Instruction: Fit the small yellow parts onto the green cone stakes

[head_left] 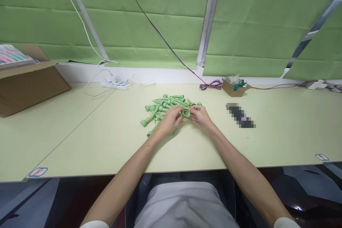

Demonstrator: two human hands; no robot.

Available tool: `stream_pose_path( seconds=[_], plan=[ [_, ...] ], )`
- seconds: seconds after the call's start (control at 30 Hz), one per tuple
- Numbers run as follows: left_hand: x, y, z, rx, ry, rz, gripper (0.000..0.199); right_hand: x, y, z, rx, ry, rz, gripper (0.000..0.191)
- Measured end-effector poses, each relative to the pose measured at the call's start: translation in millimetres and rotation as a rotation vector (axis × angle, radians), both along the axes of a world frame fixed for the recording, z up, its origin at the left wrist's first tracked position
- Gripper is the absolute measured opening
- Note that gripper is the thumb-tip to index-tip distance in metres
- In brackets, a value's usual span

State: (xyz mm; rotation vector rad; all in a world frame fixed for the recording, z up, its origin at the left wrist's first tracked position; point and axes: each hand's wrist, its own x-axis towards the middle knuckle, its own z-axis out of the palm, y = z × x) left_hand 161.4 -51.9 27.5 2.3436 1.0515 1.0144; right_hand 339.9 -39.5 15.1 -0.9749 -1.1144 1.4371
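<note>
A green plastic piece with a round, ringed opening point(186, 112) is held up between both hands, its opening facing the camera. My left hand point(172, 118) grips it from the left with its fingers closed. From the right, the fingertips of my right hand point(200, 115) pinch the same piece. Behind and to the left of the hands lies a loose pile of green spike-shaped plastic parts point(162, 105) with round caps, with small yellow bits among them. My hands hide part of the pile.
On the pale table point(107, 142) stand a cardboard box point(32, 85) at far left, a power strip point(117, 84), coiled wires point(212, 85) and a small carton point(233, 90) holding plastic wrap. A blurred dark object point(240, 115) lies on the right. Green blinds hang behind.
</note>
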Motion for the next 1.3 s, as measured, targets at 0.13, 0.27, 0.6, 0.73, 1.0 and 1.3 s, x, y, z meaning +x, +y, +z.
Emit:
stream_pose_path(
  seconds=[0.13, 0.27, 0.6, 0.73, 1.0, 1.3],
  plan=[
    [0.4, -1.3, 0.9, 0.003, -0.004, 0.003, 0.020, -0.5, -0.8, 0.8, -0.002, 0.025, -0.004, 0.044],
    [2.3, -1.1, 1.1, -0.099, -0.129, 0.048, 0.021, -0.4, -1.1, 2.9, 0.052, 0.068, -0.018, 0.045],
    [3.5, -4.8, 14.6, -0.940, -0.649, -0.129, 0.044, -2.8, -5.8, 6.7, 0.346, -0.058, -0.065, 0.047],
    [4.5, -7.2, 14.1, -0.950, -0.677, -0.167, 0.041, -4.1, -7.9, 6.1, 0.359, -0.116, -0.042, 0.048],
    [1.7, -7.3, 10.0, -0.558, -0.330, -0.095, 0.040, -0.9, -1.8, -1.2, 0.313, -0.129, -0.014, 0.051],
    [1.9, -3.4, -1.5, 0.078, 0.067, 0.019, 0.026, 1.0, -1.3, -2.4, 0.156, -0.101, -0.025, 0.048]
  ],
)
